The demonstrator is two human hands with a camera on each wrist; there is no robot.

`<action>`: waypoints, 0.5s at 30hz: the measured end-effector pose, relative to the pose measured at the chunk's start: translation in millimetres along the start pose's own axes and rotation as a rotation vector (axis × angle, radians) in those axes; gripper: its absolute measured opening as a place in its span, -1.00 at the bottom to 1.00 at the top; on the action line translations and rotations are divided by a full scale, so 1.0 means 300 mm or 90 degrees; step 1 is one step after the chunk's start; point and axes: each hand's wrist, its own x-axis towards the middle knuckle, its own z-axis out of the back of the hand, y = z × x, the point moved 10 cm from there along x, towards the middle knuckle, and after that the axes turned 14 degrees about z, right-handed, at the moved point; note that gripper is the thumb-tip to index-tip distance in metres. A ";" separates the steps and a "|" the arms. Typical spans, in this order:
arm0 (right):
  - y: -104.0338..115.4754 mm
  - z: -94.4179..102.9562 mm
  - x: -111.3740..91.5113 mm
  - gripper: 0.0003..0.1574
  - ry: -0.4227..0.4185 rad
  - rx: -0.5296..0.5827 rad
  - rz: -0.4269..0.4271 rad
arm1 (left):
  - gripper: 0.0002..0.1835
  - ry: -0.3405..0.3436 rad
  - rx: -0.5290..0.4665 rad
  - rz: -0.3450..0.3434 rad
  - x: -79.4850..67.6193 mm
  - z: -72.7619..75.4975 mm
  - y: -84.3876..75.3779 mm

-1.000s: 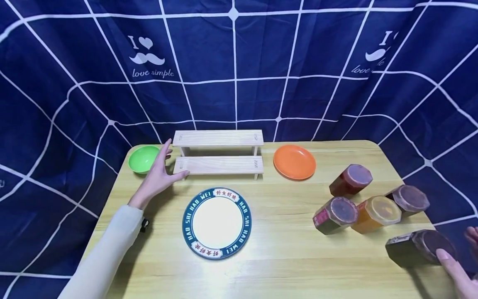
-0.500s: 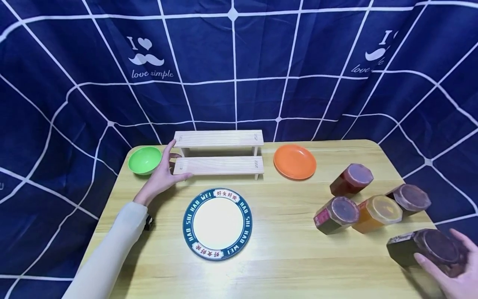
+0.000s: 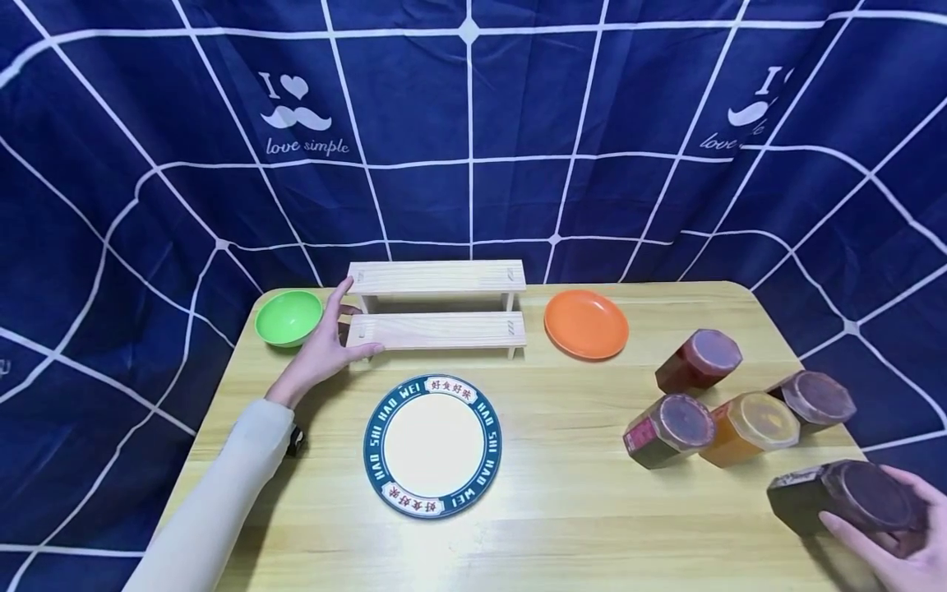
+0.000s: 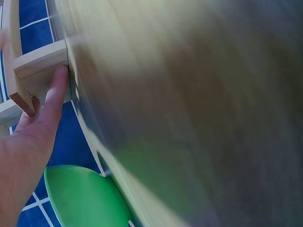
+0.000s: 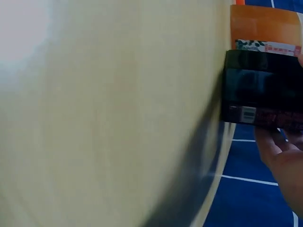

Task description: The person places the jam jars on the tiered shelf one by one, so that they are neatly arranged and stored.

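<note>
At the left end of a two-step wooden stand (image 3: 436, 329), my left hand (image 3: 325, 345) grips it, thumb along the lower step's front edge. In the left wrist view its fingers (image 4: 54, 97) reach along the stand's end support. My right hand (image 3: 906, 551) holds a dark jar (image 3: 814, 497) near the table's right edge, its thumb on the near side and fingers on the far side. The dark jar (image 5: 265, 85) in the right wrist view shows a barcode label, and its base is right at the tabletop.
Several other jars stand beyond the held one: a red jar (image 3: 695, 362), an amber jar (image 3: 747, 427), a green-toned jar (image 3: 666, 432) and a dark one (image 3: 814, 399). A blue-rimmed plate (image 3: 377, 444), orange plate (image 3: 584, 323) and green bowl (image 3: 288, 318) also sit on the table.
My right hand has come in from the right edge and taken hold of the dark jar. The left hand has moved slightly right, onto the stand's end.
</note>
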 end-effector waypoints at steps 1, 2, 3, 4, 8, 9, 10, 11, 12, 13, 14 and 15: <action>0.001 -0.001 0.002 0.21 0.000 -0.015 -0.007 | 0.40 -0.002 0.005 0.000 0.000 0.002 0.000; 0.002 -0.003 0.004 0.21 0.001 -0.026 -0.014 | 0.40 -0.004 0.010 0.000 0.000 0.003 0.002; 0.002 -0.004 0.005 0.20 0.002 -0.046 -0.023 | 0.39 -0.007 0.014 0.000 0.001 0.005 0.003; 0.001 -0.005 0.006 0.21 0.002 -0.066 -0.035 | 0.39 -0.010 0.017 0.000 0.001 0.007 0.003; -0.004 0.000 0.006 0.17 -0.016 -0.093 -0.066 | 0.38 -0.012 0.018 -0.002 0.004 0.007 0.003; -0.007 0.003 0.006 0.14 -0.019 -0.090 -0.070 | 0.38 -0.009 0.016 -0.001 0.005 0.005 0.002; -0.009 0.007 0.006 0.12 -0.024 -0.084 -0.073 | 0.37 -0.007 0.014 0.000 0.005 0.003 0.001; -0.012 0.010 0.005 0.09 -0.025 -0.082 -0.077 | 0.37 -0.005 0.014 0.001 0.006 0.002 0.001; -0.015 0.012 0.006 0.06 -0.023 -0.074 -0.079 | 0.37 -0.004 0.014 0.003 0.006 0.000 -0.001; -0.018 0.013 0.006 0.03 -0.019 -0.073 -0.082 | 0.37 -0.003 0.014 0.005 0.007 -0.001 -0.001; -0.019 0.013 0.007 0.02 -0.016 -0.078 -0.087 | 0.37 -0.002 0.015 0.008 0.007 -0.002 -0.001; -0.019 0.011 0.009 0.00 -0.011 -0.081 -0.090 | 0.37 -0.002 0.016 0.011 0.007 -0.002 -0.002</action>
